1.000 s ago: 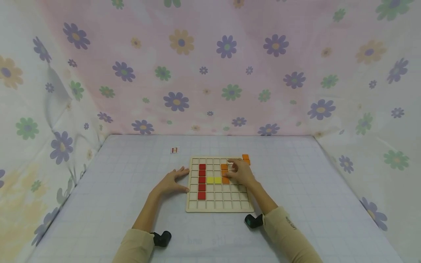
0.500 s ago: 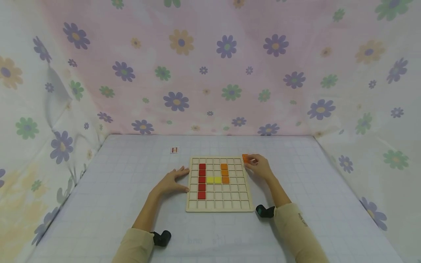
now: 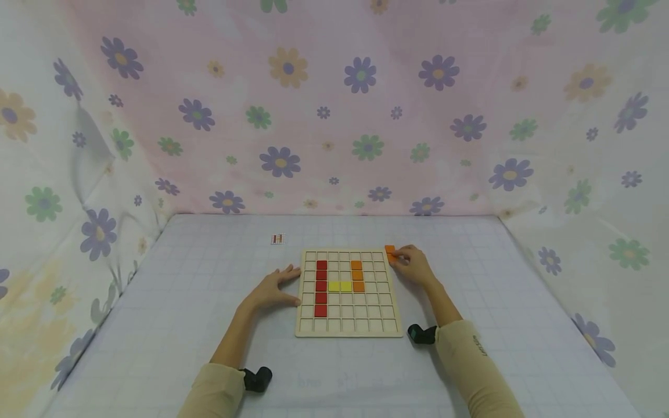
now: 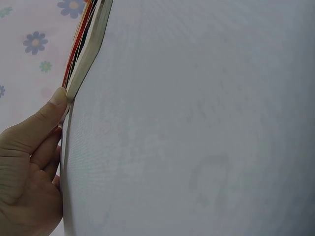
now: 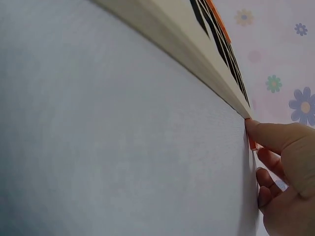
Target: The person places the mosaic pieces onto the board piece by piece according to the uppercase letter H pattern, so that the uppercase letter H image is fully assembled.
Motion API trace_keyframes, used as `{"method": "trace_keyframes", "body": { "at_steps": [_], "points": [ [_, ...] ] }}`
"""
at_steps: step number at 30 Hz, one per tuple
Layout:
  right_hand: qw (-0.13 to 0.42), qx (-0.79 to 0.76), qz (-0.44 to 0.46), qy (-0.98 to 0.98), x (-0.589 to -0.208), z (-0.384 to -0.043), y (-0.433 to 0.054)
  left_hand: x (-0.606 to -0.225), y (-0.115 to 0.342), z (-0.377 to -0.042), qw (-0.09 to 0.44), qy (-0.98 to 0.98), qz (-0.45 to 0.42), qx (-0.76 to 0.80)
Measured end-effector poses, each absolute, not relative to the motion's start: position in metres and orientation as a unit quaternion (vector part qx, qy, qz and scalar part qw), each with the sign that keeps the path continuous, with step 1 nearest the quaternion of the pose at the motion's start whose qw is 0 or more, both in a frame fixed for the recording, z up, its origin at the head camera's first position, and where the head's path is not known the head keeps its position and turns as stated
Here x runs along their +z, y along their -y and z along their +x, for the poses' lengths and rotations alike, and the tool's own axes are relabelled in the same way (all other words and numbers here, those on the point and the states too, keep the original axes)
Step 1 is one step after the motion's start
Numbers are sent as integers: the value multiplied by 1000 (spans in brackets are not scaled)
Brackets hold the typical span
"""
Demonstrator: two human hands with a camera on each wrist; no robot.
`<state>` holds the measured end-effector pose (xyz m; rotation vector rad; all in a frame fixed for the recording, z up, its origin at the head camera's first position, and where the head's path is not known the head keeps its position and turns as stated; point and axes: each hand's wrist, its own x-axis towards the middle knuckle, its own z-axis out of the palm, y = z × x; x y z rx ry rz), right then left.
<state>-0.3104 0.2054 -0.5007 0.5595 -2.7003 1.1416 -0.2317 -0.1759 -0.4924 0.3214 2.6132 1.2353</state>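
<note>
A pale wooden grid board (image 3: 334, 326) lies on the table. Red square tiles (image 3: 321, 285) form a column on its left side, two yellow tiles (image 3: 340, 286) sit in the middle, and three orange tiles (image 3: 357, 275) stand in a short column to their right. Thumb and fingers spread, my left hand (image 3: 269, 289) rests against the board's left edge. At the far right corner, my right hand (image 3: 414, 265) pinches a loose orange tile (image 5: 253, 142) between thumb and index finger. Another orange tile (image 3: 389, 248) lies just beyond it, beside the corner.
Behind the board, toward the left, lies a small printed card (image 3: 278, 238) with a coloured pattern. Black wrist devices (image 3: 258, 379) are worn at both sleeves. A flowered cloth (image 3: 334, 128) hangs behind the table (image 3: 209, 244) and along its sides.
My right hand has left the orange column on the board and moved right to the loose orange tiles, where its fingers close on one. The left hand stays put.
</note>
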Motion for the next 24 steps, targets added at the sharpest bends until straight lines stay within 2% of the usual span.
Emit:
{"method": "trace_keyframes", "body": {
  "at_steps": [12, 24],
  "points": [
    [23, 383, 144, 912, -496, -305, -210, -493, 177, -231, 115, -891, 114, 425],
    [49, 410, 146, 899, -495, -299, -210, -493, 176, -232, 116, -892, 114, 422]
  ]
}}
